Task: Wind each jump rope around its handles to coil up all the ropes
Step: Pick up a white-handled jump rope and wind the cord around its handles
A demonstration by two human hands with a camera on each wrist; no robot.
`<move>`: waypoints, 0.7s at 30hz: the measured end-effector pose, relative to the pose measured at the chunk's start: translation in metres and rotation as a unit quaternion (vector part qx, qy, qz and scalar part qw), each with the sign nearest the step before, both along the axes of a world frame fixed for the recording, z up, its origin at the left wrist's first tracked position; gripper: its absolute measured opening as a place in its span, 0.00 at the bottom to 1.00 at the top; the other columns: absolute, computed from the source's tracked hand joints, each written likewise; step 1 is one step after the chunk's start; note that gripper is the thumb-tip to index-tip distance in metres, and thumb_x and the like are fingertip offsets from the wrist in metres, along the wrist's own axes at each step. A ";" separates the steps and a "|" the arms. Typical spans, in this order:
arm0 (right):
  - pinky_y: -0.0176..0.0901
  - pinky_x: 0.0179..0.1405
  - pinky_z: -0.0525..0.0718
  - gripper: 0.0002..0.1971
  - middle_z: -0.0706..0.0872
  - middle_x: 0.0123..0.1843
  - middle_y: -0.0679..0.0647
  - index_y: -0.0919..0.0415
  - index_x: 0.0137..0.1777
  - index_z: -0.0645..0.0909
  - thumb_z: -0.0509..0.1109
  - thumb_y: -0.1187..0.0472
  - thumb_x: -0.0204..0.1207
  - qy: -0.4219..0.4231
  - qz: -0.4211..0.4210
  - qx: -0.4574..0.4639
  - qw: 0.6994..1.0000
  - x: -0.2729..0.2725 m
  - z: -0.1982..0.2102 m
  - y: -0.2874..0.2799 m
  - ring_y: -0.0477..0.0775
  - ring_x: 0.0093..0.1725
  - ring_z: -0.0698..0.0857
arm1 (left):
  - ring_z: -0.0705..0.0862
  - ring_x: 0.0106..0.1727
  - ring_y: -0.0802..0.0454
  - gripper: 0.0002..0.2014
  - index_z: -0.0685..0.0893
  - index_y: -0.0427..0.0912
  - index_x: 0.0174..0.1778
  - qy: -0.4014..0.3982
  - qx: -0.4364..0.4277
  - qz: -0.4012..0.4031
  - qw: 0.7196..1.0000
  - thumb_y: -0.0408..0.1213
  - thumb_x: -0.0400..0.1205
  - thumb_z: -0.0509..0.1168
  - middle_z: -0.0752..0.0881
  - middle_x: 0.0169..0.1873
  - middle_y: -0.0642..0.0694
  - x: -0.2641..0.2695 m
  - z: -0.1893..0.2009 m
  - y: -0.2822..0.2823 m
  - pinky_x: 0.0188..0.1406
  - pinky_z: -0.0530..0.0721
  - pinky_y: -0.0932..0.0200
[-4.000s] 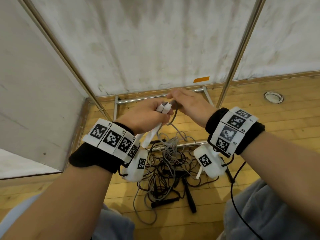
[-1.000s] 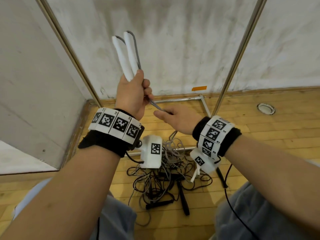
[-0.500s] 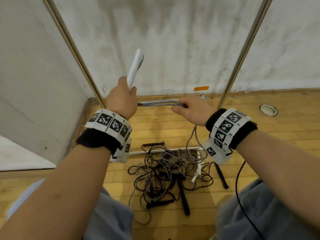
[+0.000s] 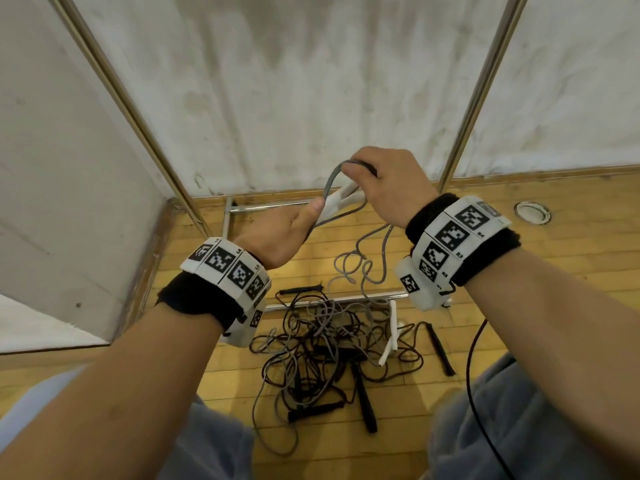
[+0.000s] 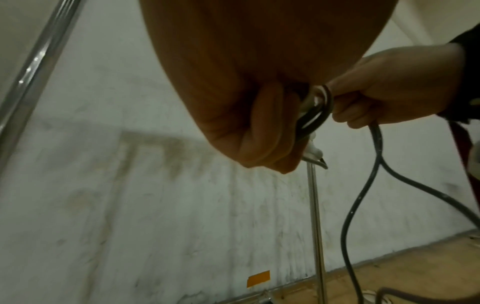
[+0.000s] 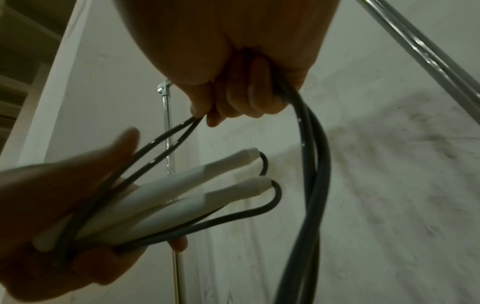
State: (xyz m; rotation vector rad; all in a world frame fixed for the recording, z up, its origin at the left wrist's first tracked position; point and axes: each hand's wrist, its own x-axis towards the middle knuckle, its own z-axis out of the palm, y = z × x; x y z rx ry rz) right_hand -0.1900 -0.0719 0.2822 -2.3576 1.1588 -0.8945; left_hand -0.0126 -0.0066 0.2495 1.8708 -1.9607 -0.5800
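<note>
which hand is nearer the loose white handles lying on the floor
Right. The right hand is raised above the floor, roughly over the white handles; the left hand, holding another white pair, is off to their left.

Both hands raised close together, left hand (image 4: 282,233) fisted, right hand (image 4: 388,185) curled
</note>
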 end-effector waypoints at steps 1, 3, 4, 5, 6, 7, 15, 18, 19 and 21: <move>0.48 0.40 0.75 0.14 0.83 0.38 0.54 0.61 0.48 0.84 0.61 0.53 0.83 0.005 -0.004 0.003 1.000 -0.002 0.000 -0.002 0.55 0.39 0.80 | 0.76 0.29 0.52 0.31 0.73 0.48 0.28 -0.002 0.008 -0.011 1.000 0.67 0.80 0.38 0.78 0.25 0.50 -0.003 0.001 0.001 0.31 0.71 0.55; 0.46 0.39 0.75 0.14 0.84 0.37 0.53 0.59 0.47 0.84 0.61 0.51 0.82 0.015 -0.003 0.005 1.000 -0.004 0.001 -0.003 0.54 0.38 0.79 | 0.79 0.32 0.53 0.25 0.77 0.53 0.36 -0.053 0.037 -0.039 0.997 0.69 0.80 0.48 0.81 0.30 0.51 -0.010 -0.001 0.002 0.33 0.76 0.54; 0.46 0.39 0.76 0.14 0.84 0.37 0.53 0.58 0.47 0.85 0.61 0.51 0.82 0.022 0.001 0.005 1.000 -0.005 0.001 -0.003 0.53 0.38 0.79 | 0.81 0.35 0.52 0.18 0.80 0.55 0.43 -0.086 0.052 -0.044 0.994 0.64 0.81 0.55 0.83 0.34 0.51 -0.013 -0.003 0.003 0.36 0.79 0.52; 0.46 0.38 0.75 0.15 0.84 0.36 0.53 0.58 0.46 0.85 0.62 0.49 0.81 0.033 0.004 0.006 0.999 -0.006 0.001 -0.003 0.53 0.37 0.79 | 0.81 0.38 0.50 0.13 0.80 0.53 0.52 -0.114 0.064 -0.047 0.990 0.57 0.82 0.59 0.84 0.38 0.50 -0.016 -0.005 0.004 0.39 0.80 0.52; 0.46 0.37 0.75 0.16 0.84 0.35 0.52 0.59 0.44 0.85 0.64 0.48 0.80 0.043 0.001 0.011 0.999 -0.007 0.001 -0.004 0.52 0.36 0.78 | 0.81 0.40 0.49 0.13 0.79 0.51 0.58 -0.134 0.079 -0.050 0.987 0.50 0.82 0.61 0.84 0.40 0.50 -0.017 -0.006 0.004 0.40 0.81 0.51; 0.46 0.35 0.74 0.18 0.82 0.32 0.52 0.60 0.40 0.85 0.66 0.45 0.78 0.049 -0.009 0.019 0.999 -0.009 0.002 -0.006 0.52 0.34 0.77 | 0.81 0.41 0.48 0.14 0.76 0.49 0.62 -0.147 0.093 -0.053 0.983 0.46 0.82 0.60 0.83 0.41 0.49 -0.019 -0.006 0.005 0.41 0.81 0.51; 0.31 0.23 0.65 0.23 0.67 0.24 0.50 0.68 0.36 0.84 0.72 0.44 0.72 0.002 -0.030 0.138 0.990 -0.021 0.001 -0.013 0.43 0.22 0.66 | 0.77 0.35 0.52 0.17 0.70 0.55 0.64 -0.113 0.121 -0.091 0.982 0.33 0.82 0.58 0.80 0.40 0.49 -0.021 0.010 0.015 0.30 0.72 0.57; 0.34 0.26 0.68 0.20 0.71 0.27 0.62 0.67 0.39 0.86 0.70 0.46 0.75 -0.046 -0.013 0.204 0.978 -0.030 0.007 -0.016 0.51 0.24 0.69 | 0.75 0.31 0.55 0.14 0.74 0.60 0.43 0.008 0.085 -0.081 0.993 0.31 0.80 0.61 0.77 0.32 0.52 -0.012 0.026 0.019 0.30 0.71 0.58; 0.37 0.30 0.71 0.18 0.75 0.29 0.67 0.67 0.39 0.86 0.70 0.50 0.77 -0.061 -0.005 0.222 0.973 -0.031 0.007 -0.017 0.58 0.26 0.72 | 0.75 0.29 0.57 0.14 0.75 0.58 0.39 0.048 0.070 -0.078 0.993 0.30 0.79 0.62 0.76 0.31 0.52 -0.009 0.031 0.020 0.29 0.72 0.59; 0.43 0.31 0.73 0.13 0.80 0.27 0.60 0.61 0.35 0.88 0.68 0.59 0.79 -0.105 0.015 0.268 0.958 -0.030 0.004 -0.016 0.60 0.27 0.72 | 0.74 0.28 0.61 0.12 0.81 0.54 0.48 0.122 0.058 -0.068 0.989 0.29 0.79 0.64 0.78 0.33 0.51 -0.006 0.036 0.022 0.31 0.72 0.60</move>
